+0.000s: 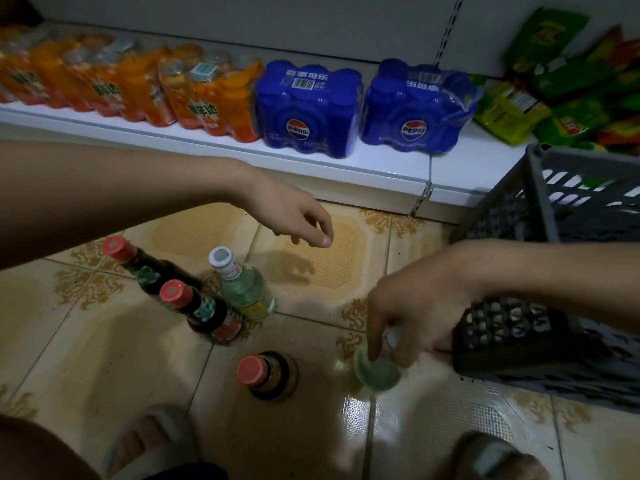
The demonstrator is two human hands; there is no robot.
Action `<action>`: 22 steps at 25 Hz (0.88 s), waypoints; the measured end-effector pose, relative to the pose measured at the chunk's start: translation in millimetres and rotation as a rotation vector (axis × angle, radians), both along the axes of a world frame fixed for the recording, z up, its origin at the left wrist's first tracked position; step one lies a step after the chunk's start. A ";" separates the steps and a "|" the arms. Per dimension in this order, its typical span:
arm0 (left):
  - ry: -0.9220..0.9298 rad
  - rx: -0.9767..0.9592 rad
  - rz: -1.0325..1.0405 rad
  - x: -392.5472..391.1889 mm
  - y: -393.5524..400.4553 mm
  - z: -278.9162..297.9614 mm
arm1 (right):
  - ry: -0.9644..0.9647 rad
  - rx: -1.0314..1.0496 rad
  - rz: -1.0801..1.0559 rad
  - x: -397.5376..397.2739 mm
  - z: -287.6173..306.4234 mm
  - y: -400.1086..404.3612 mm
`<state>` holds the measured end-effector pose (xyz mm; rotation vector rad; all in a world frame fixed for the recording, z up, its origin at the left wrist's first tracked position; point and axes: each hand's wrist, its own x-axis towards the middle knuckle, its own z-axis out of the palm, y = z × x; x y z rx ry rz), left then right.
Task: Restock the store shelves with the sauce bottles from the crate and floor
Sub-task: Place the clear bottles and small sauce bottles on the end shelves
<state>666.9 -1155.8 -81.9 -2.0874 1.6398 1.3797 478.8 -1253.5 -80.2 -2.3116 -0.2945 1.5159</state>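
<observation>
Five bottles are stood on the tiled floor (104,341) before the low shelf (346,168). Two capped sauce bottles (194,306) are grouped at the left, with a clear bottle (242,285) just beside them on the right. A fourth bottle (266,375) is placed nearer the viewer. A fifth bottle (377,372) is set further right, just beside the crate (540,341). Drink packs (308,112) are ranged on the shelf, with snack bags (554,81) at their right.
</observation>
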 end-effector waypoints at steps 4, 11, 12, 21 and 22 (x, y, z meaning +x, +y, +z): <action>0.213 0.029 0.037 -13.5 -3.2 7.0 | -0.096 0.078 -0.217 20.4 35.4 -29.8; 0.421 -0.187 0.054 -39.2 -12.0 8.8 | -0.350 0.264 -0.427 42.4 89.0 -60.9; 0.431 -0.224 0.055 -39.3 -14.5 11.5 | -0.401 0.284 -0.422 43.9 96.0 -62.6; 0.255 -0.651 0.284 -15.6 -36.8 72.6 | -0.915 0.496 -0.737 57.4 139.8 -97.9; 0.213 -0.724 0.332 -12.2 -39.1 84.7 | -0.943 0.585 -0.821 60.2 141.9 -103.2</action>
